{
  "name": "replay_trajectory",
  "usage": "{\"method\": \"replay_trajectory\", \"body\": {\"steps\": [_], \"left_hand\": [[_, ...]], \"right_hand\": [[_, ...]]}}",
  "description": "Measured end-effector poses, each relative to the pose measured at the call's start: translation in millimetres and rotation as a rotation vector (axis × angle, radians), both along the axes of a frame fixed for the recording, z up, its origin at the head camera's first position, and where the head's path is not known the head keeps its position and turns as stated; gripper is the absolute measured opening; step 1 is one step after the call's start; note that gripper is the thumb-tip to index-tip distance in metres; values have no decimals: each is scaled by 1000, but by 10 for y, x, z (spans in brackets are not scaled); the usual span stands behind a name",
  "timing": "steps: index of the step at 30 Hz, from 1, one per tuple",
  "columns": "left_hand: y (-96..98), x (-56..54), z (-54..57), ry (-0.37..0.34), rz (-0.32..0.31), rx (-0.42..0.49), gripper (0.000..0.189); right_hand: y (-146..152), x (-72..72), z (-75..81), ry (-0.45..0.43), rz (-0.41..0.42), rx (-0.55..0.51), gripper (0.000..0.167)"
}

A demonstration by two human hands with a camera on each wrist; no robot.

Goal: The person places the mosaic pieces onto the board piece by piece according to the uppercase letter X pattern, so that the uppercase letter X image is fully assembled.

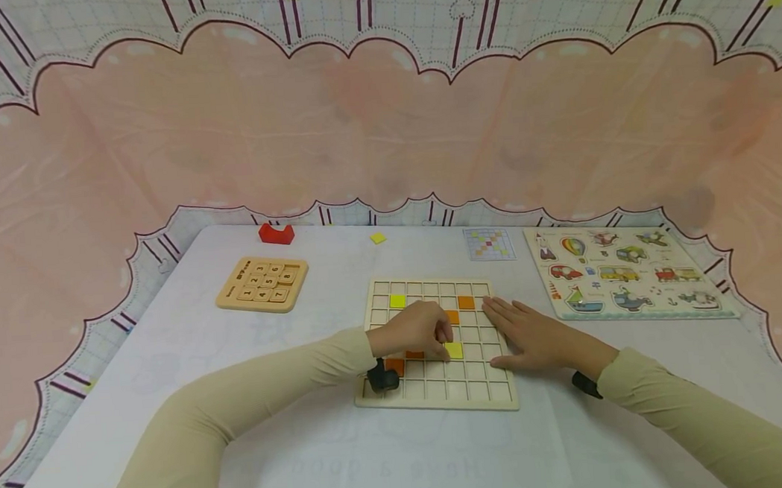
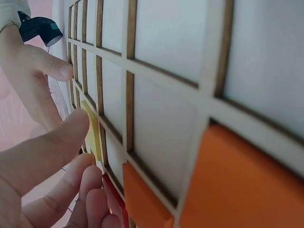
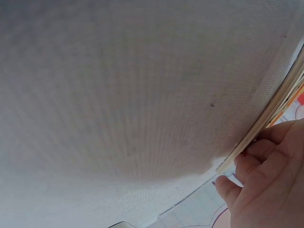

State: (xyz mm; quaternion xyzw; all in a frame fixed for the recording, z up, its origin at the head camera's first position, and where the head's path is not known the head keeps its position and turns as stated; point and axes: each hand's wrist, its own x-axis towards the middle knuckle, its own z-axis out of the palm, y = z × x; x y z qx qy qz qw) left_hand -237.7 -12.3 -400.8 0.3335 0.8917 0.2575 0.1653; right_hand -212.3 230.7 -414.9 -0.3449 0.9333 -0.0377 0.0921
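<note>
A square wooden grid board (image 1: 437, 403) lies on the white table, with several coloured tiles set in its cells. My left hand (image 1: 415, 328) reaches over the middle of the board, fingers curled, thumb and forefinger at the edges of a yellow tile (image 1: 454, 350). In the left wrist view this yellow tile (image 2: 93, 130) shows between thumb and forefinger, with a red tile (image 2: 114, 202) and orange tiles (image 2: 142, 197) nearby. My right hand (image 1: 538, 336) rests along the board's right edge, fingers extended; in the right wrist view its fingers (image 3: 249, 166) touch the board's edge (image 3: 266, 118).
Behind the board lie a loose yellow tile (image 1: 378, 238) and a pattern card (image 1: 489, 245). A wooden number puzzle (image 1: 262, 285) and a red block (image 1: 276, 234) are to the left. A vehicle picture puzzle (image 1: 628, 270) lies to the right.
</note>
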Motion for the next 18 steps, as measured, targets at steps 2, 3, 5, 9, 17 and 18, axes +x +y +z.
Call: {"method": "replay_trajectory", "body": {"steps": [2, 3, 5, 9, 17, 18], "left_hand": [[-5, 5, 1, -8, 9, 9, 16], [-8, 8, 4, -14, 14, 13, 15], [-12, 14, 8, -20, 18, 17, 14], [-21, 15, 9, -34, 15, 27, 12], [-76, -48, 33, -9, -17, 50, 12], [-87, -59, 43, -2, -20, 52, 12]], "right_hand": [[-1, -1, 1, -6, -2, 3, 93], [0, -1, 2, -9, -5, 8, 93], [-1, -2, 6, -13, -8, 14, 93], [-6, 0, 11, -14, -7, 15, 93], [-18, -10, -17, -21, -16, 30, 95], [-20, -10, -13, -22, -17, 32, 95]]}}
